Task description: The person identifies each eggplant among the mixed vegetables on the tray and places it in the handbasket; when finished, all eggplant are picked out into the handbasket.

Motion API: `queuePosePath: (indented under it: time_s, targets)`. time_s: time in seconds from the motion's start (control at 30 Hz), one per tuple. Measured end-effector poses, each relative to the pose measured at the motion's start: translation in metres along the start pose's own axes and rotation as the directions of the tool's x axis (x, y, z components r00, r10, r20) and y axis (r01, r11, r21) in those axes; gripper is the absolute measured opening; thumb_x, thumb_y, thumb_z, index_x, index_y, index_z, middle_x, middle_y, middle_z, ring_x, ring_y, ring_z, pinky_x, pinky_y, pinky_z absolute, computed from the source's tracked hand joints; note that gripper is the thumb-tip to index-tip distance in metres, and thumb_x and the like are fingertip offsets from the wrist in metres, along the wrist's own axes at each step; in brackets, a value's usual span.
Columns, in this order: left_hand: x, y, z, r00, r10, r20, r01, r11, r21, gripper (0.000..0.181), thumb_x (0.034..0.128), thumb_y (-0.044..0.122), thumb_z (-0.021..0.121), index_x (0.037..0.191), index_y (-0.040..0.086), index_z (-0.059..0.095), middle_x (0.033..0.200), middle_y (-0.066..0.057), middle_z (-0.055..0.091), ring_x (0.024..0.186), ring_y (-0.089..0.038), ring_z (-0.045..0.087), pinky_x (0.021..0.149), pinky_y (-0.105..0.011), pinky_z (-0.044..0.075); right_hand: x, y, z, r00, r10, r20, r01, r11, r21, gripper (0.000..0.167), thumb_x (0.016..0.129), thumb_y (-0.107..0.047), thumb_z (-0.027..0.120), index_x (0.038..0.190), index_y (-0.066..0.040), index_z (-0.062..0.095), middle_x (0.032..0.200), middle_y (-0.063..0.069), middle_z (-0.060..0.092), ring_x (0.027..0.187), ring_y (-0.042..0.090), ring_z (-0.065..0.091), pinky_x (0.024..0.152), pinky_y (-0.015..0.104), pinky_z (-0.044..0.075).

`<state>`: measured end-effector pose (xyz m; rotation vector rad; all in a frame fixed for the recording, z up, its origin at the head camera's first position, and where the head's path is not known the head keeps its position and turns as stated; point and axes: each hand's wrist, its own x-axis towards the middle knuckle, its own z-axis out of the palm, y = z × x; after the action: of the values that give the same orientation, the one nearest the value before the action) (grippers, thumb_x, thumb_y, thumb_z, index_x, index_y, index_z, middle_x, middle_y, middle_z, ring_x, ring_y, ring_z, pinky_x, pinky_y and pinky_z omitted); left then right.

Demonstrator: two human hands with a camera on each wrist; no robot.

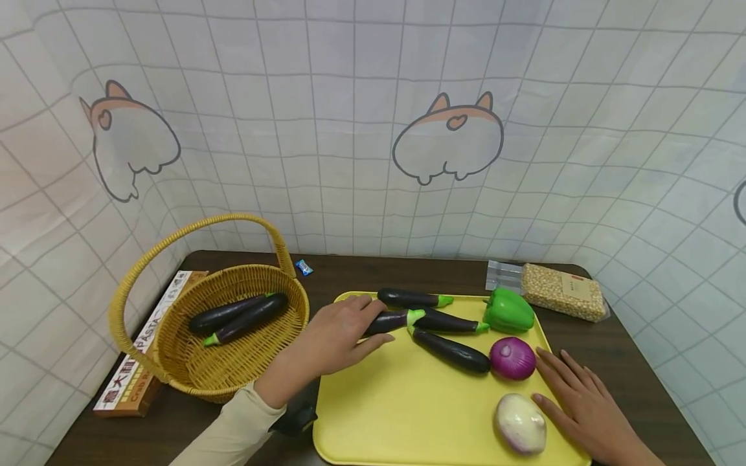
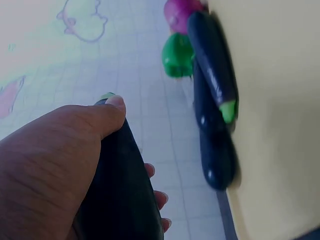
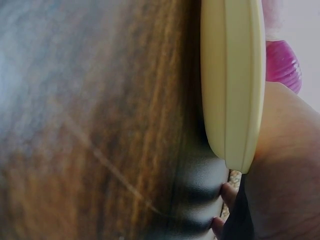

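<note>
My left hand [image 1: 346,330] grips a dark purple eggplant [image 2: 120,185], thumb along one side and fingertips on the other; its green stem end points right in the head view. Three more eggplants lie close by on the yellow tray [image 1: 402,414]: one at the back edge [image 1: 408,298], one behind the held one [image 1: 449,321], one slanting toward the front right [image 1: 451,351]. With its fingers extended, my right hand [image 1: 585,404] rests on the tray's right edge, beside a purple onion [image 1: 513,358] and a whitish, purple-tinged round vegetable [image 1: 520,424].
A wicker basket [image 1: 291,291] with a tall handle stands left, holding two eggplants [image 1: 245,317]. A pasta box [image 1: 131,382] lies beside it. A green bell pepper [image 1: 509,310] sits at the tray's back right corner, near a bag of grains [image 1: 562,291]. A small blue packet [image 1: 304,267] lies behind.
</note>
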<state>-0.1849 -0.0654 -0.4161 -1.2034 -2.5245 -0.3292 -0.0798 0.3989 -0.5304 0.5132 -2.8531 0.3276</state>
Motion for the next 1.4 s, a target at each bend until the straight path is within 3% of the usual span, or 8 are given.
queuePosePath:
  time_s: [0.33,0.47,0.7,0.9,1.17,1.4]
  targets:
    - [-0.021,-0.034,-0.017,0.998,-0.068,-0.011,0.068,0.996,0.051,0.043,0.1044,0.043,0.069,0.123,0.005,0.065,0.101,-0.004,0.062,0.078,-0.016,0.060,0.062,-0.032,0.053,-0.001,0.002,0.001,1.000,-0.012,-0.002,0.012,1.000,0.002,0.071,0.105,-0.038,0.067,0.166,-0.019,0.037,0.164,0.008,0.042,0.155,0.039,0.024,0.125,0.040,-0.002]
    - [-0.031,-0.045,-0.024,0.990,-0.137,0.021,0.136,0.990,0.022,0.036,0.1050,0.042,0.068,0.118,0.009,0.063,0.093,0.001,0.060,0.075,-0.014,0.059,0.063,-0.033,0.052,-0.002,0.003,0.001,0.999,0.015,0.032,-0.016,1.000,0.010,0.070,0.107,-0.041,0.063,0.167,-0.020,0.035,0.165,0.008,0.040,0.156,0.040,0.022,0.125,0.043,-0.005]
    - [-0.044,-0.063,-0.038,0.958,-0.275,0.076,0.280,0.958,-0.059,0.035,0.1067,0.042,0.065,0.120,0.011,0.060,0.090,0.003,0.060,0.076,-0.014,0.058,0.063,-0.036,0.049,-0.004,0.003,0.001,0.995,0.057,0.083,-0.059,0.998,0.016,0.070,0.109,-0.046,0.058,0.168,-0.019,0.033,0.166,0.010,0.038,0.156,0.042,0.020,0.124,0.041,-0.011]
    - [-0.060,-0.078,-0.047,0.929,-0.358,0.096,0.362,0.932,-0.032,0.043,0.1092,0.045,0.059,0.126,0.006,0.060,0.101,-0.005,0.067,0.088,-0.022,0.065,0.069,-0.044,0.052,-0.002,0.002,0.002,0.998,0.041,0.057,-0.042,0.999,0.027,0.070,0.108,-0.043,0.060,0.168,-0.022,0.032,0.167,0.007,0.037,0.156,0.041,0.020,0.125,0.048,-0.007]
    - [-0.085,-0.095,-0.054,0.882,-0.448,0.142,0.450,0.893,0.022,0.034,0.1080,0.041,0.062,0.115,0.007,0.059,0.087,-0.001,0.058,0.072,-0.019,0.053,0.059,-0.038,0.044,-0.001,0.002,0.002,0.998,0.037,0.046,-0.039,0.998,0.041,0.071,0.107,-0.041,0.063,0.169,-0.025,0.031,0.167,0.005,0.036,0.157,0.037,0.019,0.124,0.055,-0.004]
    - [-0.101,-0.103,-0.055,0.844,-0.494,0.209,0.492,0.868,0.067,0.038,0.1059,0.037,0.067,0.118,0.002,0.059,0.088,-0.004,0.060,0.072,-0.021,0.054,0.058,-0.040,0.044,-0.001,0.002,0.001,0.999,0.030,0.040,-0.032,0.999,0.040,0.071,0.107,-0.039,0.063,0.168,-0.024,0.032,0.168,0.006,0.036,0.158,0.036,0.018,0.124,0.056,-0.003]
